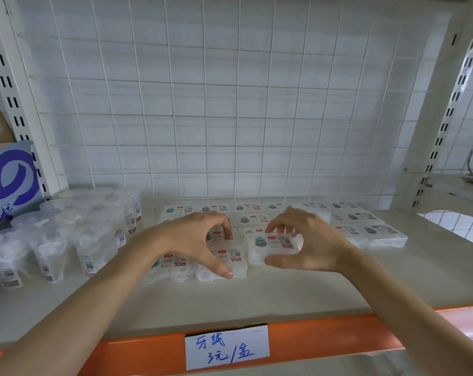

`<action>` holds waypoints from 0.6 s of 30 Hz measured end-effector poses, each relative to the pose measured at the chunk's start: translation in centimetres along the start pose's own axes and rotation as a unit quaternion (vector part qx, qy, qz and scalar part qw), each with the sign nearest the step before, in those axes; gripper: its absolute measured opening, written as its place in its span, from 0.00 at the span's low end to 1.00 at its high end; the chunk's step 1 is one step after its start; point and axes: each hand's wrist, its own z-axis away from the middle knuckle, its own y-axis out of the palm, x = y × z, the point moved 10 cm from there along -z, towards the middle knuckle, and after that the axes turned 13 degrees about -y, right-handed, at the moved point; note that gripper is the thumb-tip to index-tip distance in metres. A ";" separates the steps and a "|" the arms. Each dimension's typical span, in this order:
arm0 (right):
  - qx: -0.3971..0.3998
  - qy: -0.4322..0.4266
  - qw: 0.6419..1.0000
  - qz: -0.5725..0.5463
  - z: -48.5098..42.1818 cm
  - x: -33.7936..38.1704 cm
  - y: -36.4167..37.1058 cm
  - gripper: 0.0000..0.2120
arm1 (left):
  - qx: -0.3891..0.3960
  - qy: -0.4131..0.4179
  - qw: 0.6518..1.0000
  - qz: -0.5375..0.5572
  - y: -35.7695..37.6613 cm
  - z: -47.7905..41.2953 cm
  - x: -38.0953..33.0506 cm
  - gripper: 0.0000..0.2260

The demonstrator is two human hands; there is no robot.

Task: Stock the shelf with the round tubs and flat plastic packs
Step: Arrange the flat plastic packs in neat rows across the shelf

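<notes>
Your left hand (200, 240) arches over the front-left pack (231, 256), thumb pressed on its near edge and curled fingertips (226, 230) coming down on its far side, so it pinches that pack across its width. Your right hand (311, 241) mirrors it on the front-right pack (270, 244): thumb along the near edge, bent fingers on the far edge, palm raised above the label. The two packs lie side by side, just about touching, in the middle of the shelf (284, 291); you cannot tell whether either is lifted off the board. One more pack lies under your left wrist, beside the front-left pack. The other flat packs (365, 229) lie in rows behind your hands and out to the right, labels up. The round tubs (94, 234) stand upright in a tight cluster at the left end, near the packs but apart from them. Behind everything runs a white wire grid (202, 104). A blue-and-white box (10, 180) sits past the left upright. On the orange front rail (324, 335) hangs a paper tag (227, 347) handwritten in blue
</notes>
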 end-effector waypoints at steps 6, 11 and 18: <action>0.032 -0.014 0.999 -0.002 0.1 0.6 1.1 0.26 | 0.006 0.000 1.000 0.004 0.2 -0.1 0.3 0.35; 0.036 -0.018 0.999 -0.008 0.1 0.5 1.4 0.24 | 0.005 0.000 1.000 0.010 0.3 -0.2 0.3 0.36; 0.041 -0.013 0.999 -0.024 0.1 -0.1 1.6 0.26 | 0.007 -0.002 1.000 0.022 0.4 -0.3 0.4 0.35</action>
